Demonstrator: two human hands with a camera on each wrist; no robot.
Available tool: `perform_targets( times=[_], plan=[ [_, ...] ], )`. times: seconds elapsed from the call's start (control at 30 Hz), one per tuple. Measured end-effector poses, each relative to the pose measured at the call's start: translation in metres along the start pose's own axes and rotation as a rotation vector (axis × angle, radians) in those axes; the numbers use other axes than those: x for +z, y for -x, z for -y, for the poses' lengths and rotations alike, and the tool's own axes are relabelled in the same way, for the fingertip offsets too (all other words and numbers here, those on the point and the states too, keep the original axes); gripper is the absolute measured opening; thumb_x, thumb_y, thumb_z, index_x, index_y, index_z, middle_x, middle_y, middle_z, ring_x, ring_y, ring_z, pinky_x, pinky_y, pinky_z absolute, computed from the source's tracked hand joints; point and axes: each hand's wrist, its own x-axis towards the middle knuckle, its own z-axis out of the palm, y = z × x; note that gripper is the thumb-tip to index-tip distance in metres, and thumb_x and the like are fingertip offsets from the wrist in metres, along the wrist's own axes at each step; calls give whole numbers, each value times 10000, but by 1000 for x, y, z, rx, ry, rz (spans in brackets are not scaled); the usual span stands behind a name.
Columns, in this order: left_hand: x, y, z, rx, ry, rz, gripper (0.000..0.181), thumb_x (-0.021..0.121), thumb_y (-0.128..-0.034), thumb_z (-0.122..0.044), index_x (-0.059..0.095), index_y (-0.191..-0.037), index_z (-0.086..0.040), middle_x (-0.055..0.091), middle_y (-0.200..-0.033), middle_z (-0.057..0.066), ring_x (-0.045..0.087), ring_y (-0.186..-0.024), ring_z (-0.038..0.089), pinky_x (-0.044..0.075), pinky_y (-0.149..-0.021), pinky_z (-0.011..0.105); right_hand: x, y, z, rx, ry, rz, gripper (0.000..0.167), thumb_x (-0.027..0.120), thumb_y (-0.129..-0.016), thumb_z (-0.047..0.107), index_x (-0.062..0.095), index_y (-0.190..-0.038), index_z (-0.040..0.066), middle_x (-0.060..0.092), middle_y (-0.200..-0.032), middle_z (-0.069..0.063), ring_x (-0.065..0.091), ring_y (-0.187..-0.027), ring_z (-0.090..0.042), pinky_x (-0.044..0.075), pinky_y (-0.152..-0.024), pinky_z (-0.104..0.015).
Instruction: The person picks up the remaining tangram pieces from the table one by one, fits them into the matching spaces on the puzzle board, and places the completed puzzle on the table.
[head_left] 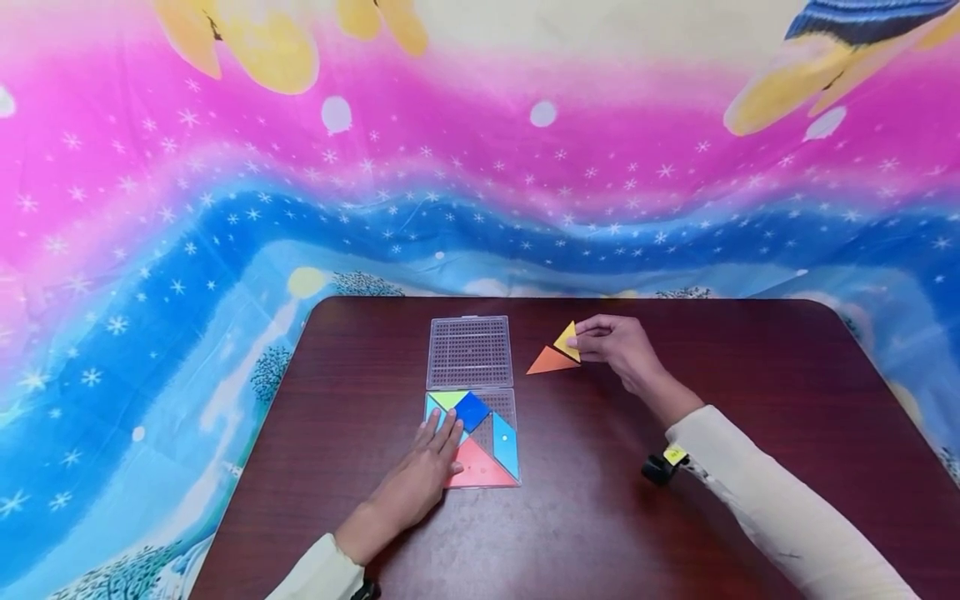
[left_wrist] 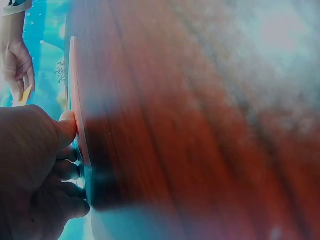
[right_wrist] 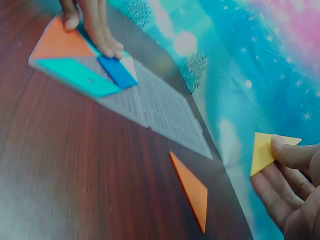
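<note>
Well, five pieces [head_left: 472, 411] in case [head_left: 506, 402], outstretched left hand [head_left: 423, 467] atop — yellow triangle [head_left: 567, 334] in pinching right hand [head_left: 624, 350].

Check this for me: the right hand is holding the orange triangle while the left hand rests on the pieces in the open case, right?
Not quite: the right wrist view shows the right hand holding the yellow triangle; the orange triangle lies on the table. The left hand does rest on the pieces in the open case.
</note>
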Motion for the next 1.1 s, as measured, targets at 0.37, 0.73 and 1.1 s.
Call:
perform_targets(
  times=[0.37,0.73,1.1],
  plan=[
    [3,0,0,-15,16,10,635,543,-1058,-361,392,-1561,-3,346,-1650,188,318,-1527,427,370,-1185,541,23,-7,13,-26,-103,11,363,789,-874,18,639,-1166,-137,749,-823,59,749,-772,-91,638,-821,-402],
    [3,-1,0,-24,36,13,631,549,-1058,-344,391,-1558,5,345,-1647,198,316,-1524,441,363,-1191,548,44,-12,21,25,-84,46,377,813,-865,65,668,-1177,-89,759,-838,41,746,-743,-118,649,-785,-383],
    [1,-1,0,-28,50,16,636,557,-1055,-342,387,-1562,2,340,-1651,195,306,-1529,437,350,-1198,548,68,-12,26,46,-62,57,317,807,-872,68,690,-1141,-50,760,-909,-28,747,-747,-142,634,-848,-470]
  ],
)
